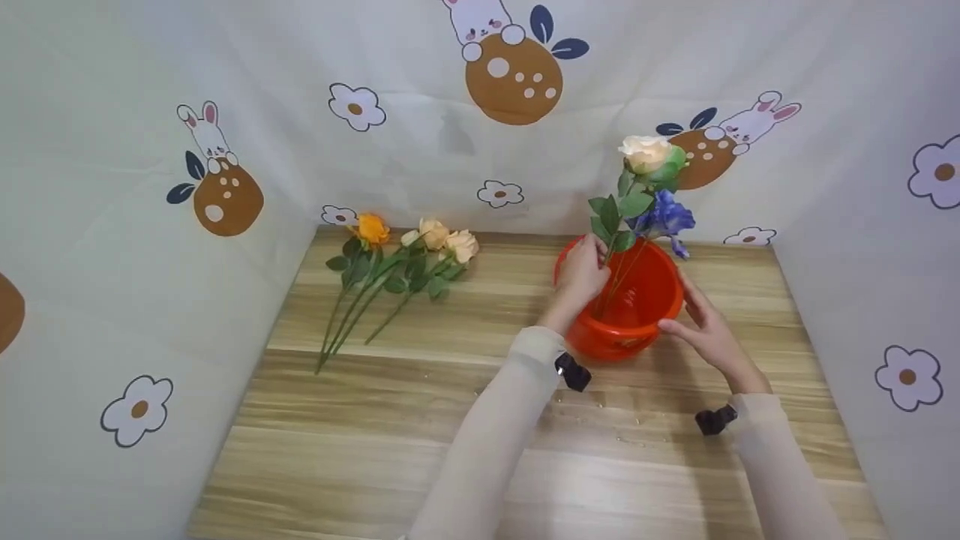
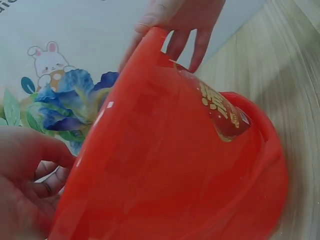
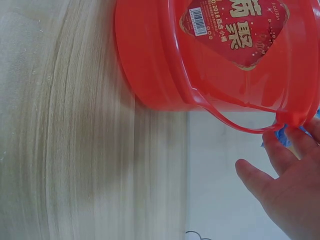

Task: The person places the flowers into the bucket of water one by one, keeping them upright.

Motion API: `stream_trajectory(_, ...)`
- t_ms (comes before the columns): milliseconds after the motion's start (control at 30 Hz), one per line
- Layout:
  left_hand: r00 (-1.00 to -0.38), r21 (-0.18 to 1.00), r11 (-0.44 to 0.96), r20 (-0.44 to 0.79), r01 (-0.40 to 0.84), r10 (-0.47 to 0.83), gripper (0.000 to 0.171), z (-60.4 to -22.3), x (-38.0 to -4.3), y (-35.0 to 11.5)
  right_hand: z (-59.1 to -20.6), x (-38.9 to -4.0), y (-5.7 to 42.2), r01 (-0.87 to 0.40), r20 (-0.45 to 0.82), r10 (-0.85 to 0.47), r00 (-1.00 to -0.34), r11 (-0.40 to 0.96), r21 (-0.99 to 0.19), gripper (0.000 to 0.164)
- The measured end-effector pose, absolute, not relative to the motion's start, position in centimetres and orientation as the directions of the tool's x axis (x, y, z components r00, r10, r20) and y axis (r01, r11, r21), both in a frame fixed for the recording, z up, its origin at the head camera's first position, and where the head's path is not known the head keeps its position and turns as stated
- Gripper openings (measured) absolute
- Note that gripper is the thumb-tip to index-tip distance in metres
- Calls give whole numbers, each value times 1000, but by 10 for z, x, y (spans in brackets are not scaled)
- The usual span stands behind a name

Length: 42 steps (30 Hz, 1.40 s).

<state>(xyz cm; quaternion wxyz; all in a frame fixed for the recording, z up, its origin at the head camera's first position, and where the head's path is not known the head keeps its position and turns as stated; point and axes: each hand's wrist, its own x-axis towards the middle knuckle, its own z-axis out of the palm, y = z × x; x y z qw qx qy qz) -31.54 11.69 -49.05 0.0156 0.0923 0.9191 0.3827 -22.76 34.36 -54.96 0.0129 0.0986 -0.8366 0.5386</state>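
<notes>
A red plastic bucket (image 1: pixel 619 343) with a printed label (image 3: pixel 235 30) stands on the table's right side. My left hand (image 1: pixel 583 276) is over its left rim, fingers curled round the stem of a cream rose (image 1: pixel 646 154) with green leaves. The stem reaches down inside the bucket. A blue-purple flower (image 1: pixel 667 216) leans beside it over the far rim, its stem also in the bucket. On the other side, my right hand (image 1: pixel 709 330) touches the bucket near the handle joint with fingers spread and fairly straight. The bucket wall hides part of my left fingers in the left wrist view.
An orange rose (image 1: pixel 373 229) and several peach roses (image 1: pixel 459 246) lie on the wooden table (image 1: pixel 360 450) at the back left. Small water drops (image 1: pixel 630 424) dot the surface before the bucket. Printed cloth walls (image 1: pixel 420 165) enclose the back and sides.
</notes>
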Motion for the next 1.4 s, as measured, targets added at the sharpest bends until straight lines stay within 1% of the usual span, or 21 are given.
stream_trajectory(133,-988,646,757,-24,102,154,21,-493,-318,127,-548,-227,344,-174,124,-148,-981,395,-902,87)
stream_trajectory(267,-988,588,808,-88,49,123,32,-499,-319,135,-547,-227,343,-170,120,-148,-982,390,-905,86)
stream_trajectory(400,-984,573,819,-149,-3,101,41,-504,-320,140,-547,-226,343,-159,107,-150,-983,398,-903,87)
stream_trajectory(600,-976,522,852,-197,-27,90,42,-505,-320,143,-546,-226,342,-147,100,-139,-985,389,-910,87)
stream_trajectory(767,-976,500,865,-206,-40,74,51,-504,-319,144,-549,-227,342,-173,133,-131,-982,368,-914,86)
stream_trajectory(833,-978,516,855,-196,-44,68,53,-503,-317,144,-550,-227,342,-173,132,-133,-982,371,-912,86)
stream_trajectory(933,-983,550,835,-167,-33,71,51,-499,-314,141,-551,-226,342,-168,122,-143,-982,376,-911,86)
stream_trajectory(1133,-989,608,793,-89,42,120,41,-481,-311,123,-551,-228,342,-161,116,-143,-983,365,-917,86)
stream_trajectory(1267,-990,720,689,-30,77,141,31,-473,-312,107,-551,-227,342,-159,114,-143,-983,361,-919,87)
stream_trajectory(1400,-987,829,551,15,101,159,28,-470,-313,90,-550,-225,342,-158,110,-149,-983,366,-917,87)
